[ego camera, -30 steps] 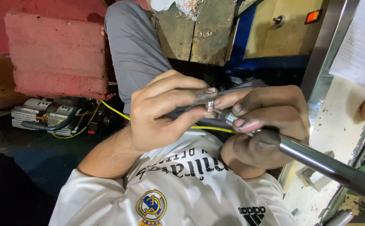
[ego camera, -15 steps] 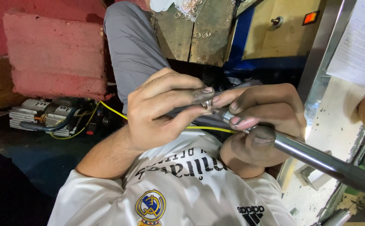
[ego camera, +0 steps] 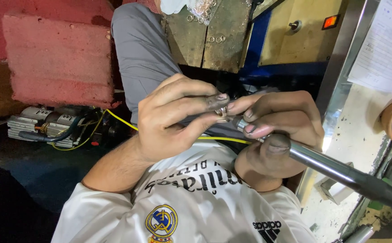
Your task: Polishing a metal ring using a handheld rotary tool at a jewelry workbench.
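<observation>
1. The left hand (ego camera: 169, 119) is pinching a small silvery metal ring (ego camera: 223, 111) between thumb and blackened forefinger, closed tightly on it, above the person's lap and white printed shirt (ego camera: 196, 202).
2. The right hand (ego camera: 277, 130) is wrapping its fingers around a long grey metal handpiece tool (ego camera: 340, 170), gripping it firmly and pressing its tip against the ring.
3. Both hands are meeting just in front of the worn brown workbench board (ego camera: 218, 31), where a heap of loose small metal rings (ego camera: 202, 9) is lying near its far edge.
4. Judging by this, the work on this ring appears to be underway rather than finished; many rings are seemingly waiting.
5. A yellow cable (ego camera: 119, 120) is running below the hands towards a grey ribbed motor unit (ego camera: 43, 126) on the dark floor.
</observation>
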